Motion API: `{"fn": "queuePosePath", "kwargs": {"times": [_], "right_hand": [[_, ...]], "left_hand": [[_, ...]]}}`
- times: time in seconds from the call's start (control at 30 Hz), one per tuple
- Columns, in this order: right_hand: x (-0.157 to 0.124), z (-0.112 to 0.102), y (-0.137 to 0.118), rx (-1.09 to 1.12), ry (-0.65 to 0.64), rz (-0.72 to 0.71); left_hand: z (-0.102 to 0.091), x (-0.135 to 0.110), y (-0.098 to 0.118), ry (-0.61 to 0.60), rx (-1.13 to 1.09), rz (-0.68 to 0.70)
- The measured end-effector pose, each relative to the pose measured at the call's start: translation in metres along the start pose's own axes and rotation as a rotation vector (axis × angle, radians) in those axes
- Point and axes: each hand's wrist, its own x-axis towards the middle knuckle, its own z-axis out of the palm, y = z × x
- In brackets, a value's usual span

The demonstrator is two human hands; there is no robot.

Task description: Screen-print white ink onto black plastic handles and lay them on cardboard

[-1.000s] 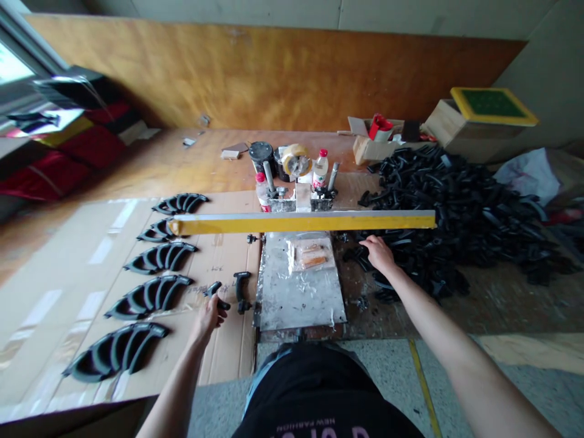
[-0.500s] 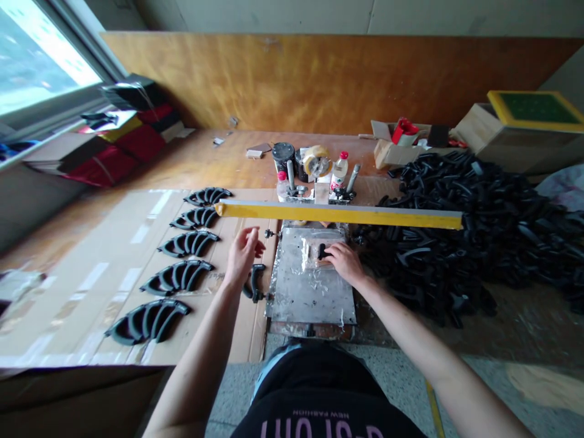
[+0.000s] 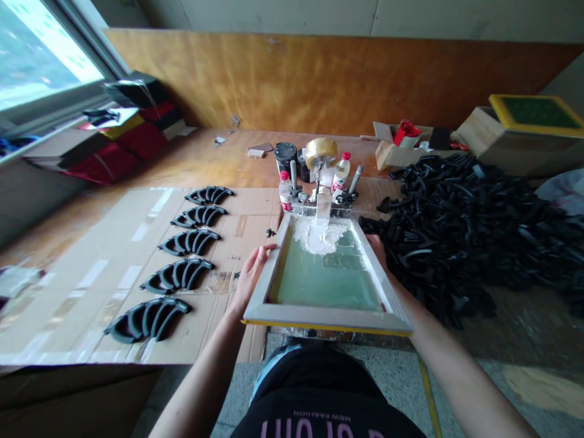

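A screen printing frame [image 3: 335, 317] with a green mesh is lowered over the metal base plate in front of me. My left hand [image 3: 255, 267] grips its left side, fingertips at the outer edge. On the right side, my right hand [image 3: 378, 248] holds the frame, its fingers partly hidden. White ink [image 3: 319, 236] lies in a thick patch at the far end of the mesh. A pale scraper [image 3: 323, 207] stands in that ink, leaning at the far rail. The frame covers the plate and whatever lies on it. Whether it touches the plate, I cannot tell.
Several fanned stacks of curved black handles [image 3: 185, 242] line the cardboard [image 3: 104, 243] on the left. A large heap of black parts [image 3: 438, 243] spreads on the right. Behind the frame stand bottles [image 3: 341, 171], a black tub [image 3: 285, 157] and a tape roll [image 3: 321, 151].
The frame has swung down from its raised, edge-on position and now covers the plate. My right hand has left the small black part on the plate, and both hands are at the frame's sides.
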Motion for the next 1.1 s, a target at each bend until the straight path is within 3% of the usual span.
{"fn": "queuePosePath", "kwargs": {"times": [0.07, 0.17, 0.27, 0.37, 0.47, 0.57, 0.67, 0.73, 0.83, 0.9, 1.0, 1.1], "right_hand": [[0.016, -0.012, 0.005, -0.036, 0.183, 0.100], [0.053, -0.014, -0.018, -0.101, 0.310, 0.007], [0.086, -0.002, -0.056, -0.126, 0.147, -0.151], [0.093, 0.012, -0.082, -0.162, -0.076, -0.144], [0.071, 0.017, -0.088, -0.183, -0.178, -0.198], [0.042, 0.005, -0.085, -0.126, -0.252, -0.435], [0.034, -0.012, -0.079, -0.041, -0.353, -0.619], [0.039, -0.016, -0.078, -0.008, -0.356, -0.607], [0.042, -0.004, -0.080, -0.026, -0.217, -0.502], [0.034, 0.007, -0.081, -0.041, -0.148, -0.509], [0.018, 0.013, -0.079, 0.002, -0.147, -0.572], [0.027, 0.006, -0.078, 0.060, -0.155, -0.521]], "left_hand": [[-0.005, -0.009, -0.023, -0.038, 0.067, -0.128], [-0.003, -0.009, -0.060, -0.045, 0.078, -0.200], [0.000, 0.000, -0.087, -0.037, 0.123, -0.185], [-0.001, 0.006, -0.100, -0.050, 0.158, -0.167], [-0.003, 0.007, -0.104, -0.060, 0.143, -0.171], [-0.003, 0.005, -0.105, -0.063, 0.114, -0.189], [-0.003, 0.005, -0.105, -0.055, 0.120, -0.188], [-0.002, 0.005, -0.104, -0.037, 0.142, -0.189], [-0.003, 0.004, -0.101, -0.022, 0.157, -0.207], [-0.002, 0.003, -0.097, -0.028, 0.136, -0.210], [-0.001, 0.001, -0.091, -0.027, 0.097, -0.207], [0.000, -0.001, -0.080, -0.017, 0.073, -0.222]]}}
